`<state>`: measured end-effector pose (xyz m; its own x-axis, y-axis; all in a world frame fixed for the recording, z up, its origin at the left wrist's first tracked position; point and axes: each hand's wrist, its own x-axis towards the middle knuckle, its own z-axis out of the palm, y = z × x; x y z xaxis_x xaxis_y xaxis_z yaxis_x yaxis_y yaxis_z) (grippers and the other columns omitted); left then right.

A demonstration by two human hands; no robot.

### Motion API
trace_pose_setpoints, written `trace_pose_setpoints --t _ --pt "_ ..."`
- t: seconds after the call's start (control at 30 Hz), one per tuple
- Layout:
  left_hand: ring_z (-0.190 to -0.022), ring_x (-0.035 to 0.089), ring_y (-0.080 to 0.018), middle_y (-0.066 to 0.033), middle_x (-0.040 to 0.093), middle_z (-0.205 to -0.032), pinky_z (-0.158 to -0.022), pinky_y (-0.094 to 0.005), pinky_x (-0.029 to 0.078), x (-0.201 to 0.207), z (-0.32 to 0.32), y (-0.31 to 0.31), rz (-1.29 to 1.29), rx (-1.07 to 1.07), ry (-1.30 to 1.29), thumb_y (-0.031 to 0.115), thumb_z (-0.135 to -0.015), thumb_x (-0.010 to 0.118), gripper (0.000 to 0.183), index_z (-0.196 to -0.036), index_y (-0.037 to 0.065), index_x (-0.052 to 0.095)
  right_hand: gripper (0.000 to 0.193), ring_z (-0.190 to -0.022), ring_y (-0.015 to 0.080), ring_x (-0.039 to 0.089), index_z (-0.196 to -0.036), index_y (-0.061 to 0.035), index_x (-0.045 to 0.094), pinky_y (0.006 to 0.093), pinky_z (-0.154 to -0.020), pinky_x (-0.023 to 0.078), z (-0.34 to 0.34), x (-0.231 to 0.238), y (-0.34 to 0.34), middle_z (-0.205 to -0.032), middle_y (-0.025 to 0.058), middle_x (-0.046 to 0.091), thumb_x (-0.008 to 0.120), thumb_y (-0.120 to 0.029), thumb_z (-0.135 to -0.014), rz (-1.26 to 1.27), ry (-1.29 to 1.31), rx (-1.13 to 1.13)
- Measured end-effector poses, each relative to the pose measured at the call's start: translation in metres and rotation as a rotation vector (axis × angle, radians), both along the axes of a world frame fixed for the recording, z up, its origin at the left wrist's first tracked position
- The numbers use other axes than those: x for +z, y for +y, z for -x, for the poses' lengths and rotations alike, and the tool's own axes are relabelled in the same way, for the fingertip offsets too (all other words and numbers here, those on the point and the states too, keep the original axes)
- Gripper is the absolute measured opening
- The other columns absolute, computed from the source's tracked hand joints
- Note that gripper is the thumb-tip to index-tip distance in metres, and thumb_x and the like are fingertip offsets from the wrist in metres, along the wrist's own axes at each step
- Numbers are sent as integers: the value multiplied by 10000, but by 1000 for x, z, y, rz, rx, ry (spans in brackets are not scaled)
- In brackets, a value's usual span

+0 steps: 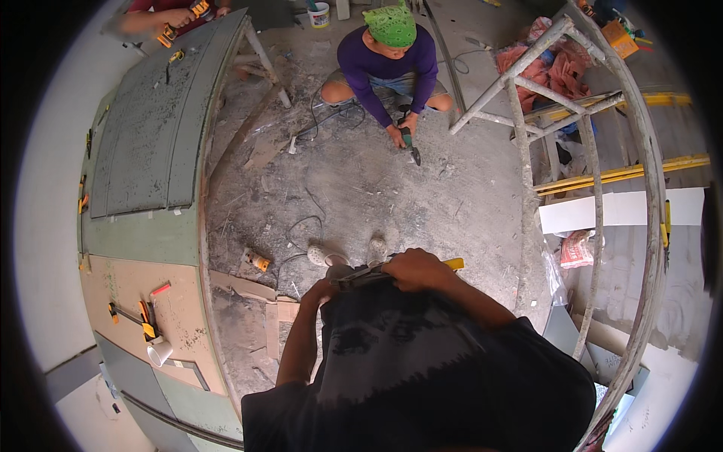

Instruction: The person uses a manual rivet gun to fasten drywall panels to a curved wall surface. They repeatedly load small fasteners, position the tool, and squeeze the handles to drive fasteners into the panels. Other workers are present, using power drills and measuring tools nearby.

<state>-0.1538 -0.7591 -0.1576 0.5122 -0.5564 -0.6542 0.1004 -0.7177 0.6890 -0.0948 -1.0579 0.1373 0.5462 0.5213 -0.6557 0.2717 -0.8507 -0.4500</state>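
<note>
Both my hands are in front of my waist, at the hem of my black shirt. My right hand (413,269) is closed with its fingers curled in; what it grips is hidden. A yellow piece (454,264) sticks out just beyond it. My left hand (325,289) is partly covered by the shirt, its fingers bent against a narrow greyish strip (363,277) that runs between the two hands. I cannot make out what the strip is. Below stand my light, speckled shoes (319,255) on the dusty concrete floor (361,200).
Ahead, a crouching person in purple (385,56) holds a green power tool (410,143). On the left stands a long worktable (143,233) with clamps (147,319) and a white cup (159,352). A yellow-orange tool (256,261) lies on the floor. Metal scaffolding (648,181) rises at right.
</note>
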Motion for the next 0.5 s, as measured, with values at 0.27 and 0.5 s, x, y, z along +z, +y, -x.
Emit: trace_pose_setpoints --t 0.27,0.5 --pt "-845 719 -264 -157 744 -941 -753 -434 545 -12 11 59 -71 82 -186 233 -879 627 248 -1001 45 733 274 -997 363 669 -1055 -93 674 497 -854 538 -11 -8 46 -998 144 697 643 -160 -792 -60 -41 97" --pt "-968 641 -183 -83 685 -1056 -817 -350 508 62 3 111 405 1098 666 235 -891 628 333 -1176 68 665 224 -942 366 694 -968 -76 728 479 -821 558 -19 6 102 -949 173 715 621 -116 -775 -99 -94 34"
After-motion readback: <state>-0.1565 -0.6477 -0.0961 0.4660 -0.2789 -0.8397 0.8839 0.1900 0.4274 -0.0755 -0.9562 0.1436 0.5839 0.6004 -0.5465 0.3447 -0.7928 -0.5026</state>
